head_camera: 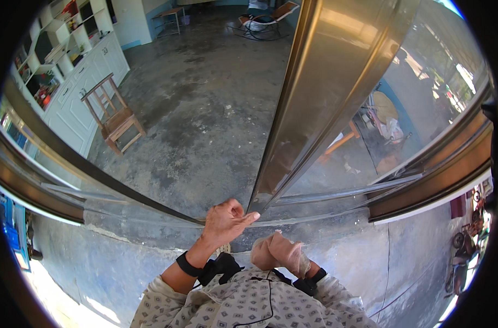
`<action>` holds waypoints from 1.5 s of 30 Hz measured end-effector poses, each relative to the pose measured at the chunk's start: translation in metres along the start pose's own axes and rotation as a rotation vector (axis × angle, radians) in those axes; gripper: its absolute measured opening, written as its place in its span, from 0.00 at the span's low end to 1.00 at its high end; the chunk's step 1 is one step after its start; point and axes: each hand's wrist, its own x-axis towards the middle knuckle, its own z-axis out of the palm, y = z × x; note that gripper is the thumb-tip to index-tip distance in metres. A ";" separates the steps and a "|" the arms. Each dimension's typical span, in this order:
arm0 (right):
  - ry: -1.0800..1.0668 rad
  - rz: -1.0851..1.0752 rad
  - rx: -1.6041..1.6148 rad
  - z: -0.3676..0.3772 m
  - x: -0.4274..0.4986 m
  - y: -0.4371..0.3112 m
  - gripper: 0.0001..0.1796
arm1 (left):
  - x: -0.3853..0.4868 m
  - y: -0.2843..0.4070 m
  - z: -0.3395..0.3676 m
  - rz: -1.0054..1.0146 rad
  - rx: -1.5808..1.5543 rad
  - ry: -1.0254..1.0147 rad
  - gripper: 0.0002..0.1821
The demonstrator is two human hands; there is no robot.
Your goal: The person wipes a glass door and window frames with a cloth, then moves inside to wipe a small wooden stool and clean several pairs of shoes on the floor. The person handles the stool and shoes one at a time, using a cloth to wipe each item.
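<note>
My left hand (224, 221) is in front of the doorway, its fingers curled and its thumb pointing right near the foot of a brown metal door frame (306, 94). Nothing shows in it, but its palm side is hidden; whether it touches the frame cannot be told. A pinkish, crumpled covering (279, 252), a thin glove or cloth, hides my right hand at waist height. Beyond it a black strap (314, 281) circles the right wrist; another black band (188, 264) is on the left wrist.
A metal threshold track (306, 221) crosses the floor before me. Inside are a wooden chair (113, 115), a white cabinet (74, 92) at the left and a rocking chair (265, 22) at the back. Glass at the right shows a round woven item (384, 106) and bags. Motorbikes are outside, far right.
</note>
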 end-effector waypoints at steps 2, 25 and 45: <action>-0.139 -0.047 0.031 0.008 0.019 -0.007 0.12 | 0.004 0.009 -0.015 0.493 0.111 0.243 0.36; -0.188 0.274 0.246 -0.001 0.086 0.053 0.11 | 0.071 0.109 0.053 0.997 0.000 -0.367 0.35; -0.514 1.837 0.083 0.094 0.186 0.145 0.14 | 0.196 0.192 0.103 1.191 -0.073 -0.981 0.28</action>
